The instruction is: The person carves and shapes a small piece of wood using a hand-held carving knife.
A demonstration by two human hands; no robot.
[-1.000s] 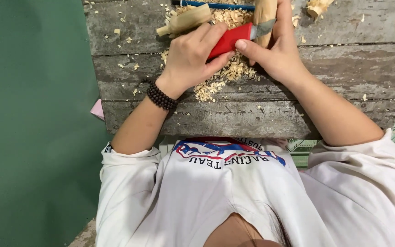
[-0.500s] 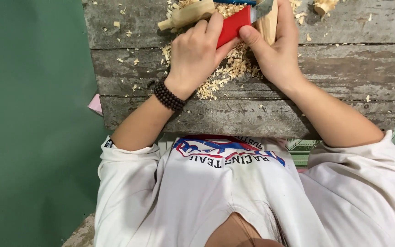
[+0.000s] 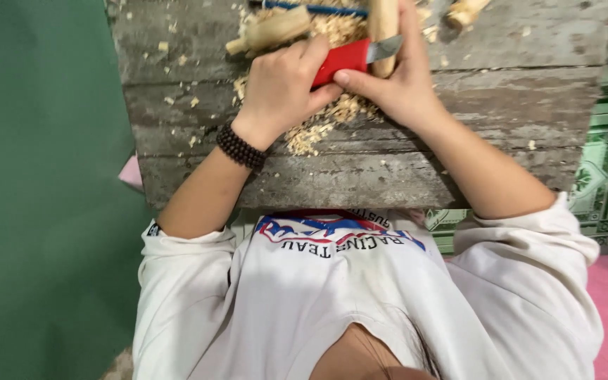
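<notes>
My left hand point(image 3: 283, 88) is wrapped around the smooth red handle of the knife point(image 3: 350, 60), fingers curled tight on it, a band of dark round beads point(image 3: 241, 146) snug at the wrist. The short grey blade pokes out past the handle and lies flat against the wooden stick point(image 3: 383, 32), a pale, rounded length of bare wood standing on the rough plank bench point(image 3: 501, 105). My right hand point(image 3: 402, 88) closes around that stick from the far side of the knife, thumb pressed against the end of the red handle, the other fingers folded behind the wood.

Just beside the knife, toward my left, rests a second carved piece point(image 3: 272, 29), tan and knobby with a narrow stub end. Under and around the knife lies a heap of shavings point(image 3: 318, 130), light, curly and crumbly, scattered over the grey, cracked, weathered boards. Beyond the knife a thin blue rod point(image 3: 314, 8) lies across the bench. My loose white sleeves point(image 3: 191, 281) are bunched at the elbows.
</notes>
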